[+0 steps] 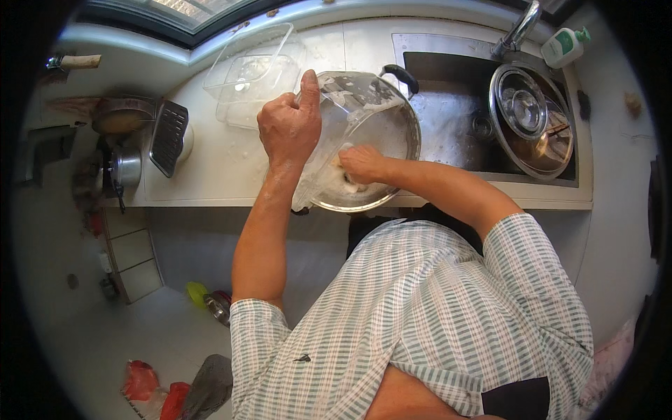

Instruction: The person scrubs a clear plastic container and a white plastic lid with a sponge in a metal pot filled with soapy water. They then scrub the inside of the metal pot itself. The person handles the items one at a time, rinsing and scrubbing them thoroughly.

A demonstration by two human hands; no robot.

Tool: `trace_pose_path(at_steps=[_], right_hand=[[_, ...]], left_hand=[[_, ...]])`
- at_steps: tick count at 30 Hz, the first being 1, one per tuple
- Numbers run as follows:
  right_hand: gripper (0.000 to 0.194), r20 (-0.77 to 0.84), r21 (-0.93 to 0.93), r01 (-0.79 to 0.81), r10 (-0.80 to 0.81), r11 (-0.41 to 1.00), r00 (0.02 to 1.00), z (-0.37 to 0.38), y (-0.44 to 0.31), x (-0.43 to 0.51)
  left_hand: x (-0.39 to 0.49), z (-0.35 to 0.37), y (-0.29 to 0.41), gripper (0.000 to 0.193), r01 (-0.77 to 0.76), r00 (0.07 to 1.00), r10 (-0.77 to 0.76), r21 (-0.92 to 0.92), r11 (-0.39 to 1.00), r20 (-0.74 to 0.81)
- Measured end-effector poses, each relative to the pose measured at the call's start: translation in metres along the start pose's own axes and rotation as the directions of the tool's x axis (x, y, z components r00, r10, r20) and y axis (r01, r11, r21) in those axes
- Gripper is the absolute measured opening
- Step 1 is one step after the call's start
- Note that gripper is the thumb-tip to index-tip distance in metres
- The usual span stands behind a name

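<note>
My left hand [291, 118], thumb up, grips the edge of a clear plastic container [326, 161] tilted over a wide metal pot [412, 137]. White suds streak the plastic and lie inside the pot. My right hand [362, 164] is down in the pot against the container, its fingers curled around a small pale object [336, 161]. Most of that object is hidden under the fingers, so its kind is unclear. The pot rests at the counter's front edge, partly over the sink's left side, with one black handle [401, 79] showing at the back.
Behind my left hand stands another clear plastic container [252, 79]. The steel sink [451, 126] holds stacked metal bowls [530, 121] at right, beneath a faucet [517, 31]. A pump bottle [564, 48] stands at the corner. Pans [123, 116] and a black rack [169, 137] are left.
</note>
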State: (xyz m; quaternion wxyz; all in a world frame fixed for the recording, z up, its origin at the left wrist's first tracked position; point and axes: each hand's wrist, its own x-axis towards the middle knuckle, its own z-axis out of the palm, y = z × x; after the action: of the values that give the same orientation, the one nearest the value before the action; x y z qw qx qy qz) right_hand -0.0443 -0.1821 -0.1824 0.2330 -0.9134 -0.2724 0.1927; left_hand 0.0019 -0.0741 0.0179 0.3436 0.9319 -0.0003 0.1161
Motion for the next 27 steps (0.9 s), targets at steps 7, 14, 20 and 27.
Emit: trace_pose_path(at_steps=[7, 14, 20, 27], right_hand=[[0.018, -0.328, 0.100, 0.003, 0.030, 0.995, 0.944, 0.034, 0.005, 0.074], [0.020, 0.088, -0.241, 0.161, -0.143, 0.957, 0.986, -0.006, -0.002, 0.015], [0.024, -0.105, 0.005, 0.073, -0.073, 0.997, 0.992, 0.015, 0.020, 0.016], [0.019, -0.059, -0.131, 0.102, -0.111, 0.986, 0.992, 0.008, 0.018, 0.031]], left_hand=[[0.005, 0.012, 0.001, 0.075, 0.047, 0.999, -0.050, 0.104, 0.993, 0.021], [0.029, 0.022, 0.016, 0.067, -0.052, 0.975, -0.001, 0.233, 0.971, 0.221], [0.019, 0.020, 0.004, 0.056, -0.363, 0.911, 0.298, 0.208, 0.908, 0.286], [-0.034, -0.034, -0.066, 0.063, 0.030, 0.924, -0.019, -0.023, 0.999, 0.382]])
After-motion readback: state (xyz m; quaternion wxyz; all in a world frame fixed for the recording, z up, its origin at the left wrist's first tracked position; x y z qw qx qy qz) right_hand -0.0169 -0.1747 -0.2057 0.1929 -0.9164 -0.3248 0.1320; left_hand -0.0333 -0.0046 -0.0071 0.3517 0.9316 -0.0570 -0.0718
